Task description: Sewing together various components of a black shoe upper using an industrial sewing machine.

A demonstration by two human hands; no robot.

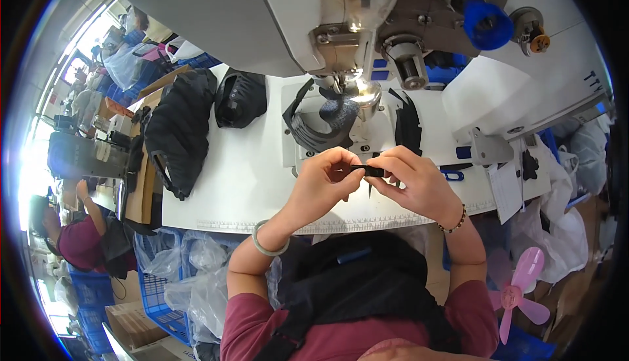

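Observation:
A small black strip of material (pixel 369 171) is stretched between my two hands, just in front of the sewing machine. Its left end is pinched in the thumb and fingers of my left hand (pixel 322 181). My right hand (pixel 418 183) grips the other end, fingers closed. Beyond them a curved dark grey shoe upper (pixel 321 128) lies beneath the needle area of the sewing machine (pixel 339 53), touched by neither hand. Several thin black pieces (pixel 407 125) lie to the right of it.
On the left of the white table (pixel 246 184) lie a long stack of black shoe uppers (pixel 183 125) and another black upper (pixel 241 99). Blue-handled thread snips (pixel 452 175) rest near my right hand. A pink fan (pixel 513 295) stands at lower right; a co-worker (pixel 82 240) sits at far left.

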